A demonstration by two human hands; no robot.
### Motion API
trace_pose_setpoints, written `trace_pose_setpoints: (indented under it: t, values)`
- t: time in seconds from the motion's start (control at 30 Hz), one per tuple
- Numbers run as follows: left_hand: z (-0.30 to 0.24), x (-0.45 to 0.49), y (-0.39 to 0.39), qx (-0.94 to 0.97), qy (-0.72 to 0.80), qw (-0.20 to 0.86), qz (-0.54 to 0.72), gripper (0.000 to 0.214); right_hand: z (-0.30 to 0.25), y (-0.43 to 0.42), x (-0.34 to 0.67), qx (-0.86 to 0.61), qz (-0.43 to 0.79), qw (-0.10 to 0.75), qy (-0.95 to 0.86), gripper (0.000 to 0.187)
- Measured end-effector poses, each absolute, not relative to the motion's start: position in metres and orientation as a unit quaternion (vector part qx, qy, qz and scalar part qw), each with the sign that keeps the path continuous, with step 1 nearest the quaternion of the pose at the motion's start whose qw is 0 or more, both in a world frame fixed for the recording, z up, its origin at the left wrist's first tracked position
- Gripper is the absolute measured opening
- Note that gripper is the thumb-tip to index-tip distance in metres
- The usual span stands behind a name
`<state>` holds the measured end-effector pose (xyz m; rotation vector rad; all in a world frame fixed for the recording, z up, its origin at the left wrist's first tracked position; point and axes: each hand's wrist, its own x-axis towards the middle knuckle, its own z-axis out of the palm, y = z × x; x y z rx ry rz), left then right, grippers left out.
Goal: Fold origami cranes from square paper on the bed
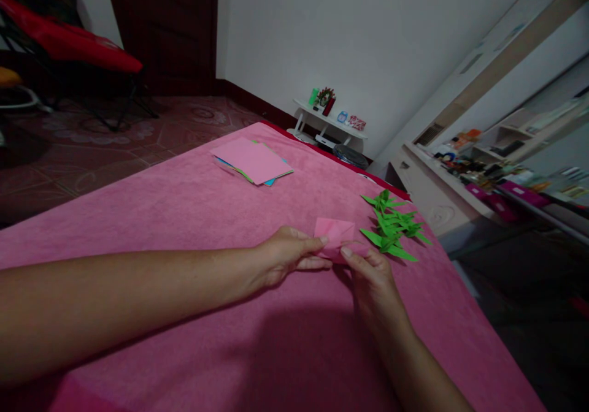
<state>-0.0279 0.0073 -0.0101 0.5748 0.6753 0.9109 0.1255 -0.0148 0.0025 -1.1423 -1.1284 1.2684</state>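
A small pink sheet of folded origami paper (335, 229) is held just above the pink cloth, between both hands. My left hand (294, 254) pinches its left side, thumb on top and fingers beneath. At the lower right edge, my right hand (369, 268) grips the paper with the thumb pressed on it. Crease lines run across the paper's face. Several green folded paper cranes (393, 225) lie in a cluster just right of my right hand. Farther off to the left rests a stack of coloured paper (257, 162), with a pink sheet on top and green and blue edges showing.
A pink cloth (151, 216) covers the surface under my hands. Beyond its far edge stands a small white shelf (329, 119) with a plant and boxes. A cluttered dresser (442, 185) is at the right, and a red folding chair (78, 44) at the far left.
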Motion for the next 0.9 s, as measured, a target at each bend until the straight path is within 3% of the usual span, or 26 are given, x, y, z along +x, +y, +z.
trace_pose_setpoints:
  t: [0.23, 0.4, 0.6, 0.9]
  values:
    - [-0.012, -0.033, 0.009, 0.277, 0.28, 0.82, 0.415, 0.02, -0.002, -0.015, 0.131, -0.465, 0.488, 0.512, -0.532, 0.009]
    - [-0.015, -0.038, 0.011, 0.291, 0.257, 0.829, 0.403, 0.015, 0.009, -0.019, 0.128, -0.456, 0.347, 0.467, -0.674, 0.001]
    - [-0.013, -0.04, 0.01, 0.318, 0.251, 0.825, 0.395, 0.017, 0.012, -0.02, 0.124, -0.433, 0.208, 0.46, -0.746, 0.005]
    - [-0.013, -0.039, 0.009, 0.333, 0.24, 0.825, 0.388, 0.019, 0.01, -0.02, 0.125, -0.437, 0.143, 0.423, -0.781, 0.004]
